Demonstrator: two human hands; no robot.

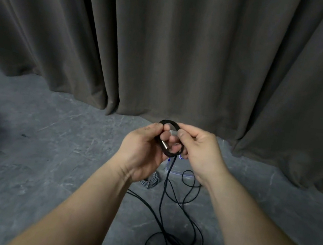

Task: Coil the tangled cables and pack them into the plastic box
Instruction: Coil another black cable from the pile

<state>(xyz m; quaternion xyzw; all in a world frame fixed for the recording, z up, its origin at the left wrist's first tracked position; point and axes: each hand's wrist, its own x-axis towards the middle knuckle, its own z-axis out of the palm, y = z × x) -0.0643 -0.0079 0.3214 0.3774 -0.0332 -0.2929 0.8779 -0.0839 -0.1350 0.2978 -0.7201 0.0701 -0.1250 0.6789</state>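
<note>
**Head view: first loops of a black cable being wound**

Head view, the only camera: both hands are raised in front of a dark pleated curtain [188,52], working a small coil. The left hand [142,146] has its fingers curled around one side of the black cable [165,188], thumb pressed on top of the loop; a short silvery metal plug [164,145] lies against its fingers. The right hand [198,149] pinches the other side of the same loop between thumb and forefinger. The loop is a small oval of what looks like 2 or 3 turns (hard to count, since the strands overlap).

From the loop the cable drops straight down and spreads over the grey marbled floor [33,165] in loose, crossing bends, thin, matte and limp. Beneath the hands sits the plastic box [178,170], clear and rounded at the corner, mostly hidden by the wrists. Just left of it lies a bundle of pale grey cable [150,181], already wound by the look of it.

My reading is that coiling of the black cable has only begun, and most of its length is still on the floor. The next move calls for the right hand to slide down the hanging strand, draw up a fresh length and lay it onto the loop while the left keeps the turns together. The crossing bends below could snag, so slack should come up gently.
</note>
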